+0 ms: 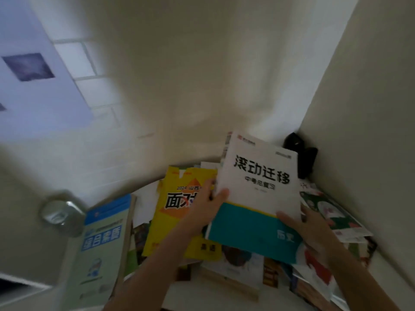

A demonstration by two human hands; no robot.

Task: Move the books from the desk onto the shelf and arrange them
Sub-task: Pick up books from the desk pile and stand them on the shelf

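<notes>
A white and teal book [258,189] with large black characters is held up above a heap of books in the corner. My left hand [206,209] grips its left edge, thumb on the cover. My right hand [312,232] grips its lower right corner. Under it lies a yellow book [173,212]. A pale green and blue book [101,239] lies at the left, and a green and white book [332,212] at the right. Several more books and papers lie beneath them.
White walls meet in a corner right behind the pile. A black object [301,153] stands in that corner. A shiny metal can [62,214] sits at the left. A wooden strip [229,281] lies in front of the pile.
</notes>
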